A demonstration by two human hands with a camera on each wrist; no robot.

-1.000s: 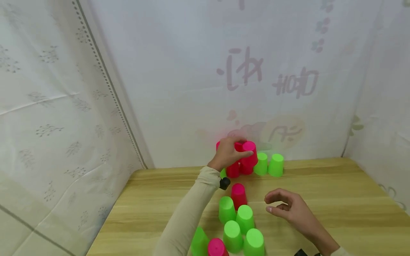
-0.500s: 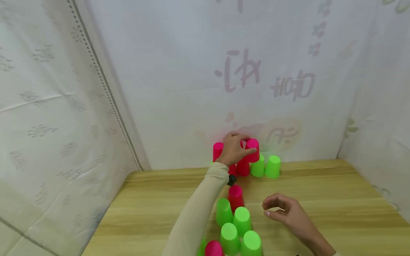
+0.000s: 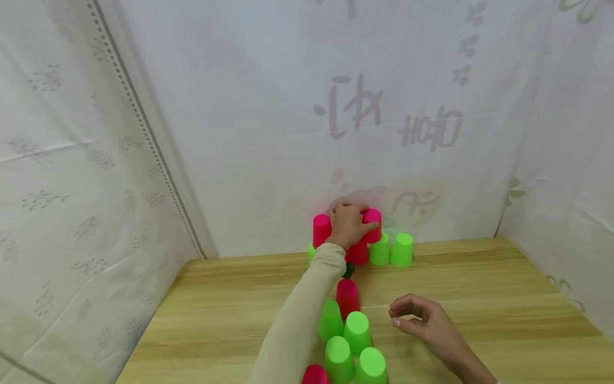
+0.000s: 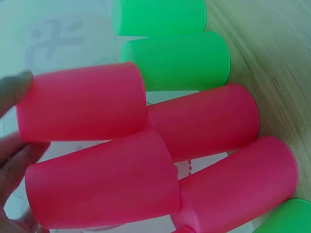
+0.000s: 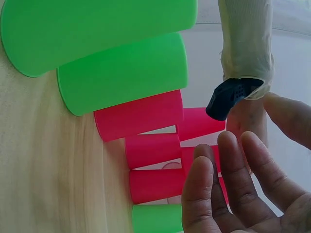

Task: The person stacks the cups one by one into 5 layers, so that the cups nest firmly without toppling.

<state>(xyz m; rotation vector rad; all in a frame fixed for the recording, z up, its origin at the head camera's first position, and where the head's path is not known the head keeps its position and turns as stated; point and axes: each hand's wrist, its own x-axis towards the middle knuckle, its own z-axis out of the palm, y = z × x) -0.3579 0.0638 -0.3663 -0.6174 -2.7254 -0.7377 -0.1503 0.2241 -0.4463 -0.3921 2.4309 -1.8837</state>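
Note:
At the back wall my left hand [image 3: 348, 223] pinches an upside-down pink cup [image 3: 372, 226] between thumb and fingers. In the left wrist view this pink cup [image 4: 82, 103] sits at second-row height, its rim by a lower red cup [image 4: 206, 121] and a green cup [image 4: 180, 62]. Beside it another upper cup [image 4: 102, 182] stands close to my fingers. Another pink cup [image 3: 322, 230] tops the row's left part; my hand hides cups between. Over the table at right, my right hand [image 3: 429, 325] hovers with loosely bent fingers and holds nothing.
Nearer me, a red cup [image 3: 347, 298] and several green cups [image 3: 357, 332] stand upside down on the wooden table [image 3: 230, 314]. One pink cup [image 3: 316, 375] is cut by the bottom edge. A green cup [image 3: 402, 250] ends the back row at right. Fabric [image 3: 268, 160] hangs behind.
My left hand moved the pink cup slightly right and then back a little, over the second row's right part. The right hand has stayed nearly still. The head view has shifted slightly.

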